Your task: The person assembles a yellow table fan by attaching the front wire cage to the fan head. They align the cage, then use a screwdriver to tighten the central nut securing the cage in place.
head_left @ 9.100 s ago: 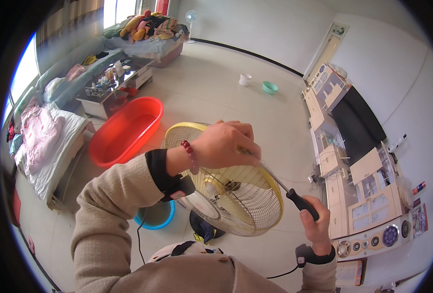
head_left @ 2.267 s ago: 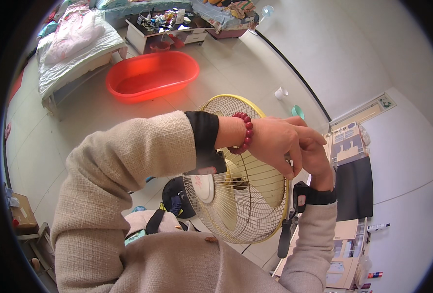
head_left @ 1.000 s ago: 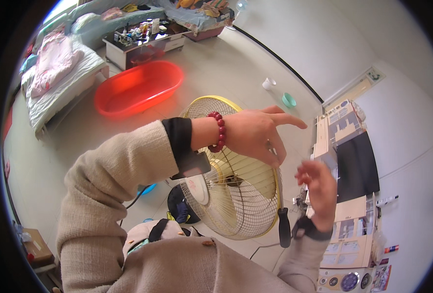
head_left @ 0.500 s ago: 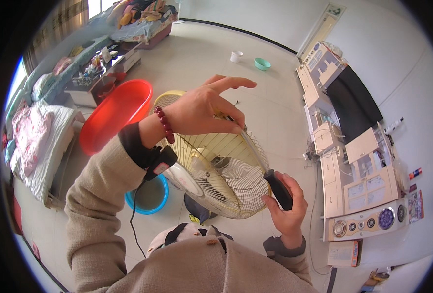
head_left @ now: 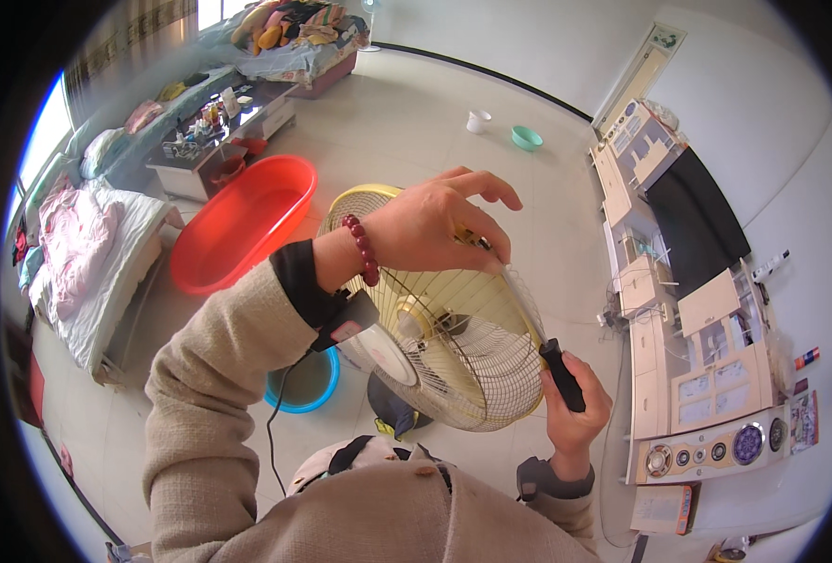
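In my right hand, the black handle of a screwdriver is gripped, its pale metal shaft slanting up and leftward along the fan's rim. Closed in a pinch at the far end of that shaft is my left hand, its other fingers bent above; the screwdriver's tip is hidden there. Below both hands is an electric fan with a yellow rim, a wire cage and pale yellow blades. A round white piece shows at its middle left. My left wrist bears a dark red bead bracelet.
A red tub and a blue basin stand on the floor at left. Farther off are a white bucket and a green basin. A bed lies left; a cabinet with a television lines the right wall.
The whole scene has shifted slightly to the right in view. Both hands keep their places on the screwdriver against the fan, and the right-hand grip looks slightly changed.
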The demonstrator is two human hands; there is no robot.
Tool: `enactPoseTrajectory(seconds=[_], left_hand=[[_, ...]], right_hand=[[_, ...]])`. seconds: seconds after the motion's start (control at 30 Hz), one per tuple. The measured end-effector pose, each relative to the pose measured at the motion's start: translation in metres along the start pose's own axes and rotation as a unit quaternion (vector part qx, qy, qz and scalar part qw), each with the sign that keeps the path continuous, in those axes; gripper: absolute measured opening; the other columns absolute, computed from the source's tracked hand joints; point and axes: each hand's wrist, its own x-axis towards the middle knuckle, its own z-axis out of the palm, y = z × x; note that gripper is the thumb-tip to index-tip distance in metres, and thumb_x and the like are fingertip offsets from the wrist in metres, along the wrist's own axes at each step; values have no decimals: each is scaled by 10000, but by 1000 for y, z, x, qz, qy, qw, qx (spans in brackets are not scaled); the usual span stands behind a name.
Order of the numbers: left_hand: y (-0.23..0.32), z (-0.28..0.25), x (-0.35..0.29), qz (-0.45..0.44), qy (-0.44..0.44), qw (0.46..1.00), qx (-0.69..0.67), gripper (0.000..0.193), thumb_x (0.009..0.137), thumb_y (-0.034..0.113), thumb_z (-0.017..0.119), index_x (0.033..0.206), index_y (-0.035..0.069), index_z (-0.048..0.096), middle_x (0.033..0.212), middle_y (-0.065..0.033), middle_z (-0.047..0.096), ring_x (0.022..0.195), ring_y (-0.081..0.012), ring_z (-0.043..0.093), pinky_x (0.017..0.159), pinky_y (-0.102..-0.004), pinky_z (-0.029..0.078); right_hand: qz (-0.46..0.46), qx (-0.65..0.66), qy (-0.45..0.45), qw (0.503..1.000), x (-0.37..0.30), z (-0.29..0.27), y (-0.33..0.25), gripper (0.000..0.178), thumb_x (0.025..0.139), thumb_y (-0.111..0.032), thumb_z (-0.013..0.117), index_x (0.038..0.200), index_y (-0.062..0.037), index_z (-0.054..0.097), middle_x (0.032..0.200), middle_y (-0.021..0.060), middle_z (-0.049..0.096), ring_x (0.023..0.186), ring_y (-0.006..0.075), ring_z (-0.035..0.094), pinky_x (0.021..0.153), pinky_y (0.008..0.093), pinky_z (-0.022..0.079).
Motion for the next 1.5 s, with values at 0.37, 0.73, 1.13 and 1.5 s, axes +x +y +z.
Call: enactPoseTrajectory(seconds=[0.37, 0.73, 1.13, 1.5], left_hand=[[-13, -11, -6, -15, 59, 990, -129, 173, 766, 27, 504, 914, -13, 583, 1389, -189, 469, 1236, -308, 499, 906, -362, 487], [-21, -14, -4, 11, 31, 998, -55, 94, 794, 20, 572, 882, -5, 594, 1476, -206, 395, 1304, -324, 486, 865, -367, 527], [-28, -20, -3, 14, -10, 999, -49, 134, 809, 17, 572, 918, -32, 634, 1544, -222, 295, 1314, -350, 484, 872, -371, 547], [-33, -19, -4, 48, -2, 999, -18, 77, 821, 9, 597, 872, -45, 617, 1538, -244, 291, 1333, -345, 459, 902, -378, 528]], right_hand=[[-9, -13, -9, 1000, 1, 1, 1, 450, 693, 140, 773, 1092, -12, 631, 897, 169, 694, 753, 229, 680, 670, 284, 539], [-12, -12, -5, 1000, 2, 3, 4, 455, 693, 137, 775, 1099, -10, 632, 884, 164, 689, 750, 233, 676, 669, 287, 541], [-5, 4, -17, 1000, 3, 3, 7, 474, 689, 144, 771, 1112, -15, 631, 882, 165, 688, 753, 234, 674, 655, 284, 537], [-5, -1, -21, 1000, 4, 1, 8, 484, 678, 145, 773, 1110, -25, 635, 872, 164, 685, 744, 231, 674, 650, 281, 535]])
